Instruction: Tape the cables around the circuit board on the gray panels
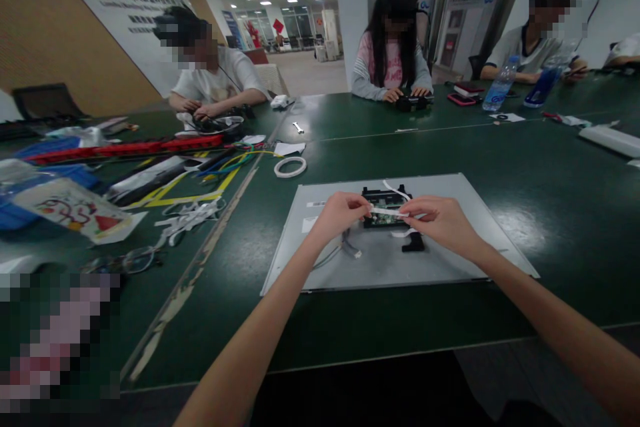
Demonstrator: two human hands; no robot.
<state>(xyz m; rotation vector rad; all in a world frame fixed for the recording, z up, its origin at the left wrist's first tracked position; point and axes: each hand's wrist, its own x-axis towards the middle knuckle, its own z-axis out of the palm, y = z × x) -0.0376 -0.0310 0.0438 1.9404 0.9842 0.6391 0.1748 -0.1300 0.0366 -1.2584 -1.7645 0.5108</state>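
Note:
A short white strip (389, 211) is stretched between my two hands; whether it is tape or a flat cable I cannot tell. My left hand (345, 212) pinches its left end, and the fingers of my right hand (443, 220) close on its right end. Just beneath is a green circuit board in a black frame (387, 195), partly hidden by the hands. This sits on a flat grey metal panel (450, 267). Another white strip (396, 189) curls up behind the hands. A black piece (413, 243) and a grey cable with a white plug (351, 248) lie on the panel's near side.
Beyond the panel's left corner lie a white ring-shaped roll (290, 167) and a small wrench (298, 127). Cables, glasses (139, 259), a blue tray (75, 177) and packets crowd the left. Bottles (501, 85) stand far right. Several people sit across the green table (225, 320).

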